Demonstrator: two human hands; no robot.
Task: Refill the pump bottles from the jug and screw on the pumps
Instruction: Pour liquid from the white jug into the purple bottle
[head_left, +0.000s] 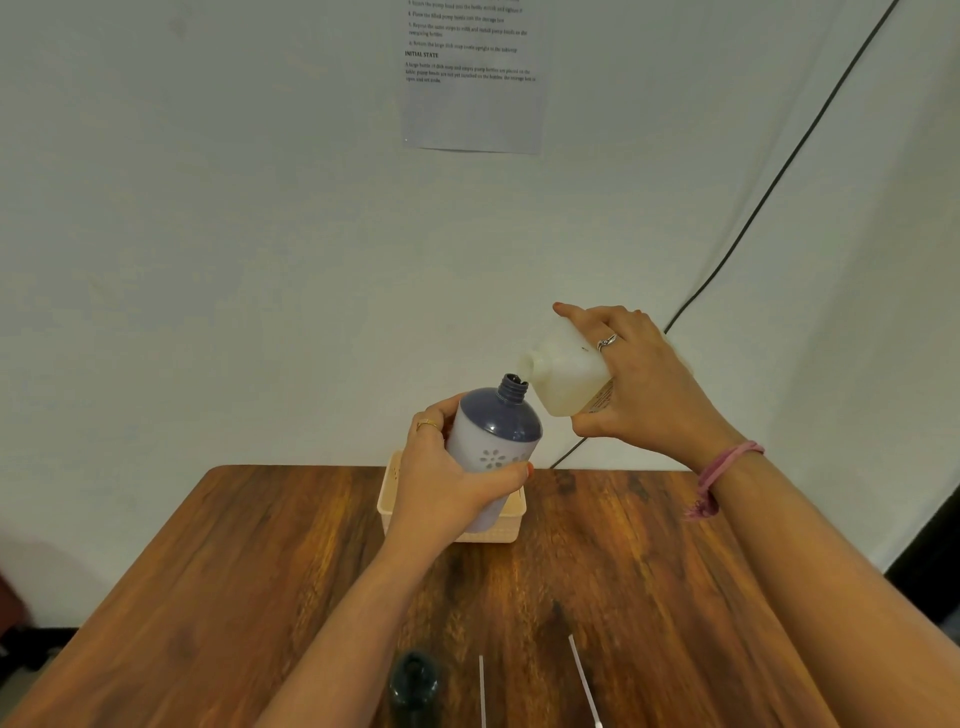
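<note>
Tilting translucent squarish jug (566, 376) over round-shouldered bottle (493, 436)

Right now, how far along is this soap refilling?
Early on. Nothing looks finished. In hand: the left hand holds the open purple bottle while the right hand tips the jug at its neck. Left: the dark bottle and pump tubes wait on the table.

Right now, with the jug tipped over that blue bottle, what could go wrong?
1. The jug spout sits slightly beside the blue bottle's narrow neck, so liquid may run down the outside.
2. Both are held in mid-air, the bottle tilted in the left hand, the jug in the right hand; a wobble could spill onto the table.
3. The dark bottle near the forearms could get knocked.
</note>
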